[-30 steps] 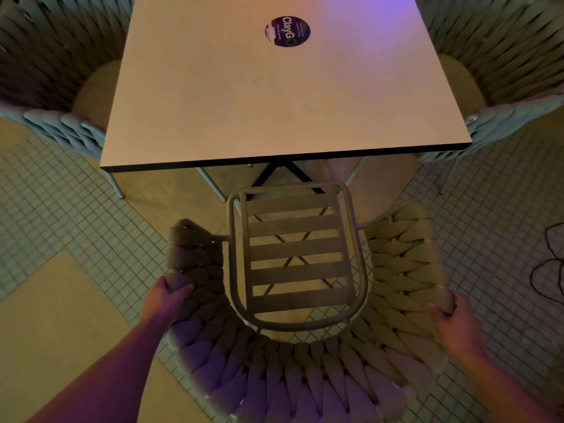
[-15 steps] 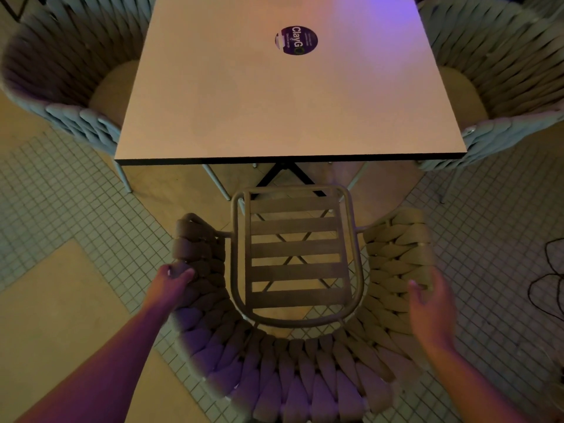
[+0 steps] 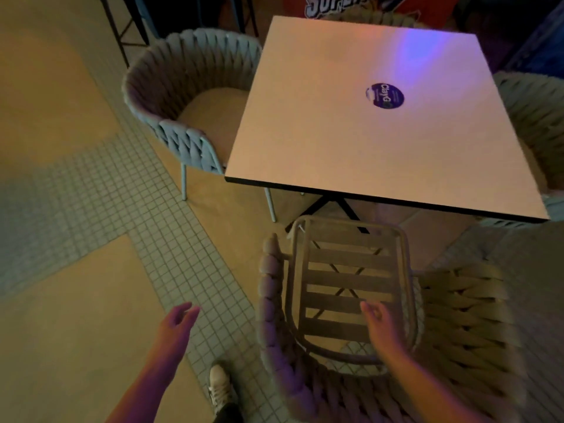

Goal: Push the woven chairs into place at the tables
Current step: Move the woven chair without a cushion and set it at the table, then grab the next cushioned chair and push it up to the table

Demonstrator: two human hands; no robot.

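A woven chair with a slatted seat stands at the near edge of the square table, its seat front just under the table edge. My left hand hovers open over the tiled floor, left of the chair and apart from it. My right hand hangs open above the slatted seat, touching nothing. A second woven chair with a cushion sits tucked at the table's left side. Part of a third woven chair shows at the right side.
A round dark sticker lies on the tabletop. My shoe stands on the small-tiled floor beside the near chair. Dark metal legs of other furniture stand at the back left. A printed sign is behind the table.
Both hands have let go of the near chair's woven back. The view has swung left, so the table and chair now sit to the right. My left hand has drifted away over the floor.
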